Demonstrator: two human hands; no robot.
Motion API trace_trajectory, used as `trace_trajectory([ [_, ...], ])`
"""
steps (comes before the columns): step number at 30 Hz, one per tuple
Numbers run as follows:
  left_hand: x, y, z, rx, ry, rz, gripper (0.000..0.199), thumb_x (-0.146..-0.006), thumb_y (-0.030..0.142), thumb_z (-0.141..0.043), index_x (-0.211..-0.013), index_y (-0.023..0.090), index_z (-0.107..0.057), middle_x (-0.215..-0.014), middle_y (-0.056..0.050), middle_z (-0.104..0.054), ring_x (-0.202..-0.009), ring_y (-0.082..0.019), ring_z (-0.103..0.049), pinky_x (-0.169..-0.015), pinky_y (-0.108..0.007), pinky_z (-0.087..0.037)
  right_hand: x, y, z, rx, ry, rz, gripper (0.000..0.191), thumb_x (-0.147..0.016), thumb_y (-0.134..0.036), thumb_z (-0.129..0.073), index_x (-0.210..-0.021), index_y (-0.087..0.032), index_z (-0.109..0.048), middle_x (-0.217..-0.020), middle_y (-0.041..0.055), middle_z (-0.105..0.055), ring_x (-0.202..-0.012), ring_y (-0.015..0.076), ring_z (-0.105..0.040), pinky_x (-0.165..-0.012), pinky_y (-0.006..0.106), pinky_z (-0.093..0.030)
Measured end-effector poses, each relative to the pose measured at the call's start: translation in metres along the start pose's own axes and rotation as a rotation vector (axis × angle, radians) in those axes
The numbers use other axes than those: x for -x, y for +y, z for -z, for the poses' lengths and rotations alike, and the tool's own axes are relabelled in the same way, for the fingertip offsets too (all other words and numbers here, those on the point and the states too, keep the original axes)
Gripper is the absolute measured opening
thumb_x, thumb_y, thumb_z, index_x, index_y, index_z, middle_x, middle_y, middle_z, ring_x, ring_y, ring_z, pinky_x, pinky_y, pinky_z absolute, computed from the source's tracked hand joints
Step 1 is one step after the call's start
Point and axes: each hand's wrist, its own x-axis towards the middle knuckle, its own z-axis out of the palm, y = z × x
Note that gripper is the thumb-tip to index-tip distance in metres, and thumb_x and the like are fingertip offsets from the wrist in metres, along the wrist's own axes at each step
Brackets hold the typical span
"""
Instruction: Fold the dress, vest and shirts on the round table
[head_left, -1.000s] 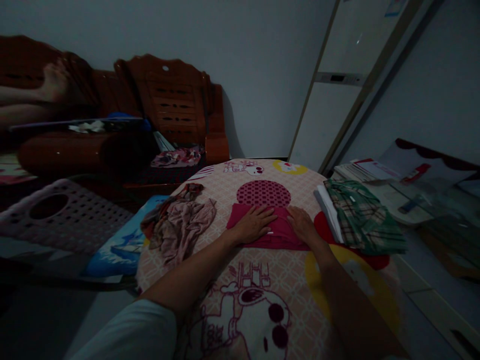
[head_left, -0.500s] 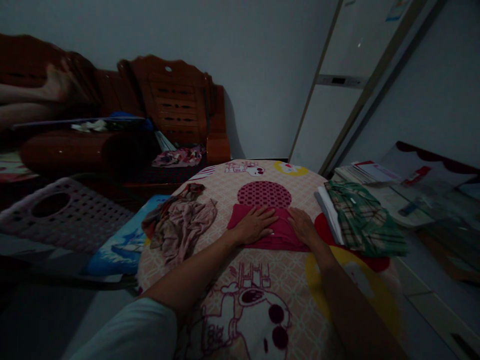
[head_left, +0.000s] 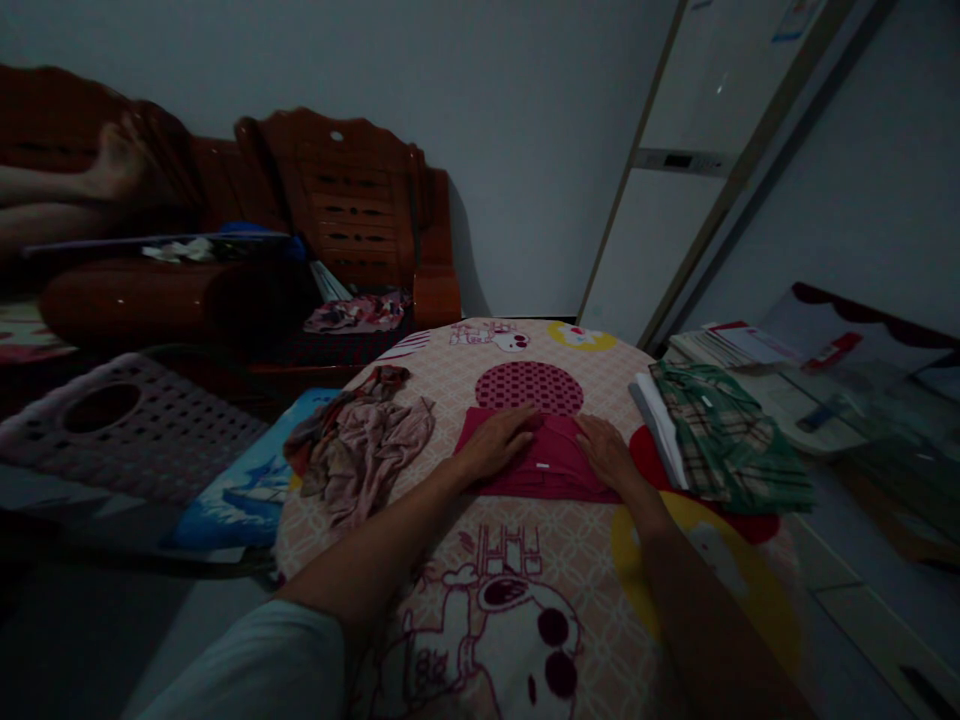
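A folded dark pink garment (head_left: 551, 470) with a small white label lies flat on the round table's patterned cloth (head_left: 442, 385). My left hand (head_left: 495, 442) rests on its left part, fingers extended toward the far edge. On its right part lies my right hand (head_left: 604, 452), fingers stretched out and flat. Crumpled pinkish-brown clothing (head_left: 371, 445) sits to the left on the table. At the right, a green plaid folded garment (head_left: 727, 435) lies beside white and grey folded cloth (head_left: 660, 425).
A woven chair (head_left: 172, 440) and a blue cushion (head_left: 251, 495) stand left of the table. Behind are a wooden sofa (head_left: 349, 205) with a person's bare legs (head_left: 60, 200) and a tall white appliance (head_left: 652, 230). Papers (head_left: 742, 343) lie at the right.
My left hand has shifted slightly to the left on the pink garment, and its fingers are closer together. The white label shows more fully. My right hand stays in place.
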Motion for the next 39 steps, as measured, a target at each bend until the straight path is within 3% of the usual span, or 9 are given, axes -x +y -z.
trace_trajectory([
  [6,0.004,0.000,-0.006,-0.217,-0.194,0.007,0.060,-0.100,0.045,-0.041,-0.154,0.019,-0.034,-0.160,-0.014,-0.032,-0.150,-0.029,-0.026,-0.122,-0.054,-0.018,-0.001,0.002,0.000,0.028,-0.005,0.008,0.044,-0.097,-0.028,-0.038,-0.130,-0.012,-0.061,-0.133,0.0170,-0.064,-0.125,0.0293,-0.057,-0.111,0.049,-0.040],
  [10,0.004,0.004,-0.008,-0.185,-0.171,0.016,0.060,-0.099,0.043,-0.045,-0.153,0.019,-0.035,-0.160,-0.014,-0.033,-0.148,-0.029,-0.029,-0.121,-0.054,-0.019,-0.005,0.003,0.005,-0.012,-0.002,0.005,0.042,-0.095,-0.028,-0.039,-0.127,-0.013,-0.062,-0.129,0.0174,-0.066,-0.121,0.0288,-0.059,-0.108,0.049,-0.042],
  [12,0.003,0.002,-0.003,-0.080,-0.080,0.030,0.054,-0.099,0.039,-0.046,-0.148,0.018,-0.043,-0.156,-0.014,-0.040,-0.145,-0.026,-0.036,-0.120,-0.050,-0.026,-0.009,0.001,0.010,-0.046,-0.011,-0.001,0.041,-0.095,-0.027,-0.039,-0.125,-0.013,-0.064,-0.127,0.0175,-0.067,-0.118,0.0282,-0.061,-0.107,0.048,-0.044],
  [15,0.001,-0.007,0.010,0.058,0.184,0.111,0.044,-0.098,0.031,-0.047,-0.139,0.018,-0.054,-0.145,-0.011,-0.055,-0.134,-0.023,-0.051,-0.114,-0.042,-0.039,-0.023,-0.007,0.019,-0.070,-0.045,-0.008,0.038,-0.096,-0.025,-0.040,-0.123,-0.015,-0.065,-0.125,0.0156,-0.068,-0.117,0.0257,-0.062,-0.104,0.043,-0.045],
  [18,0.001,-0.024,0.022,0.066,0.353,0.224,0.039,-0.095,0.023,-0.047,-0.131,0.018,-0.060,-0.134,-0.010,-0.064,-0.126,-0.022,-0.058,-0.109,-0.039,-0.044,-0.042,-0.022,0.025,-0.048,-0.148,-0.007,0.033,-0.097,-0.023,-0.042,-0.116,-0.017,-0.068,-0.119,0.0130,-0.071,-0.110,0.0227,-0.064,-0.098,0.035,-0.046],
  [22,0.005,-0.042,0.027,-0.032,0.216,0.365,0.032,-0.093,0.021,-0.049,-0.120,0.015,-0.067,-0.122,-0.012,-0.070,-0.114,-0.024,-0.064,-0.102,-0.037,-0.048,-0.067,-0.039,0.029,0.005,-0.314,-0.025,0.029,-0.097,-0.024,-0.044,-0.100,-0.016,-0.072,-0.108,0.0113,-0.074,-0.098,0.0204,-0.066,-0.086,0.029,-0.045],
  [26,0.006,-0.048,0.028,-0.120,0.045,0.342,0.029,-0.091,0.024,-0.055,-0.114,0.015,-0.070,-0.114,-0.013,-0.071,-0.108,-0.025,-0.065,-0.098,-0.036,-0.049,-0.083,-0.043,0.032,0.022,-0.418,-0.049,0.033,-0.096,-0.033,-0.049,-0.077,-0.016,-0.070,-0.085,0.0082,-0.073,-0.079,0.0178,-0.062,-0.071,0.026,-0.041],
  [34,0.005,-0.053,0.033,-0.095,0.008,0.346,0.023,-0.080,0.023,-0.067,-0.102,0.016,-0.069,-0.100,-0.009,-0.069,-0.097,-0.023,-0.064,-0.088,-0.033,-0.049,-0.101,-0.032,0.036,-0.283,-0.663,-0.110,0.043,-0.082,-0.052,-0.058,-0.056,-0.019,-0.053,-0.052,-0.0041,-0.045,-0.052,0.0112,-0.037,-0.053,0.027,-0.027],
  [39,0.006,-0.054,0.032,-0.052,0.043,0.361,0.018,-0.081,0.024,-0.063,-0.097,0.017,-0.066,-0.097,-0.008,-0.069,-0.090,-0.021,-0.063,-0.083,-0.032,-0.049,-0.102,-0.041,0.041,-0.314,-0.681,-0.053,0.042,-0.077,-0.053,-0.062,-0.054,-0.019,-0.052,-0.053,-0.0047,-0.043,-0.053,0.0108,-0.038,-0.052,0.027,-0.025],
])
